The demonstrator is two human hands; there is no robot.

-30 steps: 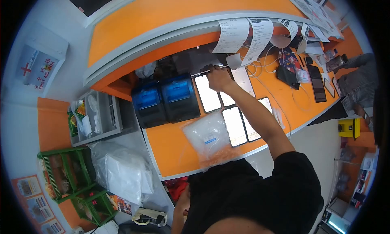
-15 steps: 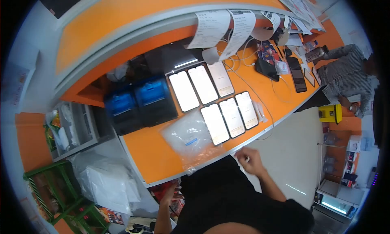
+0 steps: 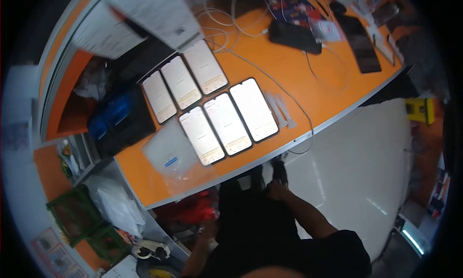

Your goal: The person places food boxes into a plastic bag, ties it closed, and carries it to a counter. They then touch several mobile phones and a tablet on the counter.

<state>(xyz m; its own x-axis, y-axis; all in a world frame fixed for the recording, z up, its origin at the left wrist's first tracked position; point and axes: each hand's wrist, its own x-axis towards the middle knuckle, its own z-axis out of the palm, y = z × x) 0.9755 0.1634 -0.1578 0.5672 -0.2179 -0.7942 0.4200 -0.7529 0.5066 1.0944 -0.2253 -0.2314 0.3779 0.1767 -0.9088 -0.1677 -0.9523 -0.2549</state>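
Note:
My right hand hangs low beside my black clothing, below the table's front edge. Its fingers are curled; whatever they hold, if anything, is hidden. Down at my left side, my left hand is dim and smeared, near a red bundle under the table. Six smartphones with lit white screens lie in two rows on the orange tabletop, among them a front right phone, a front left phone and a back right phone. Neither hand touches them.
A clear plastic bag lies left of the phones, beside black boxes with blue panels. Cables, a black device and a dark tablet-like device are farther right. Papers hang overhead. Green crates stand lower left.
My view has moved closer to the table and turned, so the phones appear larger and farther left. My right hand has dropped toward my body. The front right phone's screen looks plainer white.

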